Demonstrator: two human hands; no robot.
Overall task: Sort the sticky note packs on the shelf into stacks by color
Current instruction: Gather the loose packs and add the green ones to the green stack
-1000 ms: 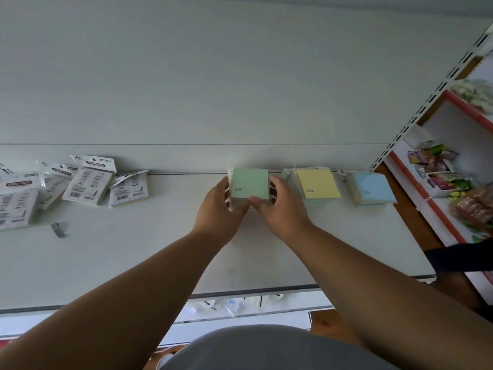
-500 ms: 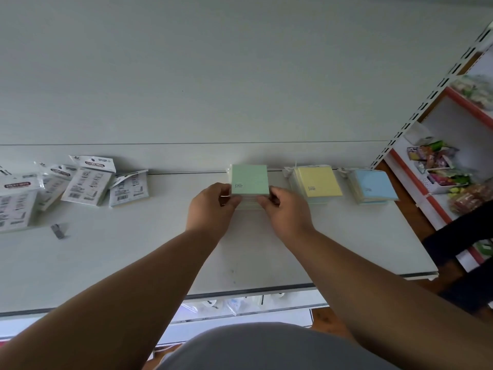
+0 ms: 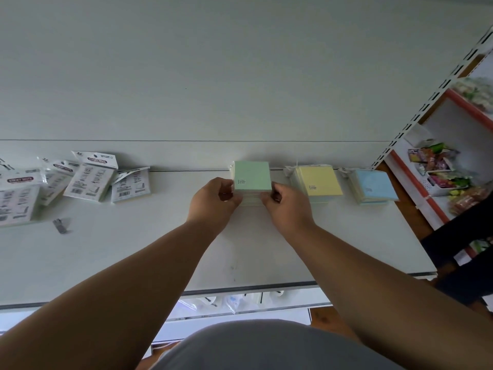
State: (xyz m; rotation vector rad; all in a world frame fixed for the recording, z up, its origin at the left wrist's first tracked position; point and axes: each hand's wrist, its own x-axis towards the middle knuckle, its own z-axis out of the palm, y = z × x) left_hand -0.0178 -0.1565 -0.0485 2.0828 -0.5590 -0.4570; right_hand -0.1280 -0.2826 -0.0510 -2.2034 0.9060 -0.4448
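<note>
1. White shelf board fills the view, backed by a plain white panel, with both bare forearms reaching up across it toward the back edge.
2. Left hand has its fingertips curled against the left front corner of the green stack, pinching its lower packs.
3. Right hand mirrors it, fingertips pressed to the right front corner, so the stack is squeezed between the two hands.
4. Green stack sits at the back of the shelf, roughly in the middle, its top pack facing up with a small dark print in the lower left corner; paler pack edges show beneath it.
5. Just to the right stands the yellow stack, near the right hand's knuckles; whether they touch I cannot tell.
6. Further right, apart from the yellow one, lies the blue stack, close to the shelf's right end.
7. Well to the left, several unsorted packs lie face down and overlapping, their white printed backs and hang tabs showing.
8. A small grey clip-like scrap lies on the board in front of those packs.
9. At far right, a neighbouring red-edged shelf holds colourful snack packets.
</note>
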